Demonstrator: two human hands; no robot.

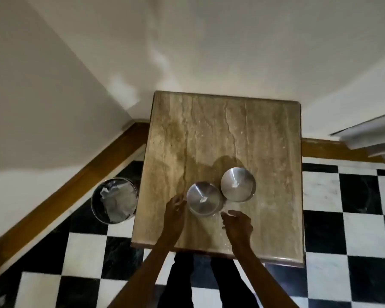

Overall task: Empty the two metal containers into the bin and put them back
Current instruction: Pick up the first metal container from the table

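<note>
Two hands reach over the counter's (265, 134) near edge. On the checkered floor (87, 252), just off the counter's left edge, stands the bin (114, 200), holding crumpled paper. The left hand (174, 213), grip spread, sits beside one container (203, 198) near the front edge; the right hand (237, 224), grip also spread and empty, hovers at its near right. Touching or nearly touching it, the second container (238, 184) stands farther right.
</note>
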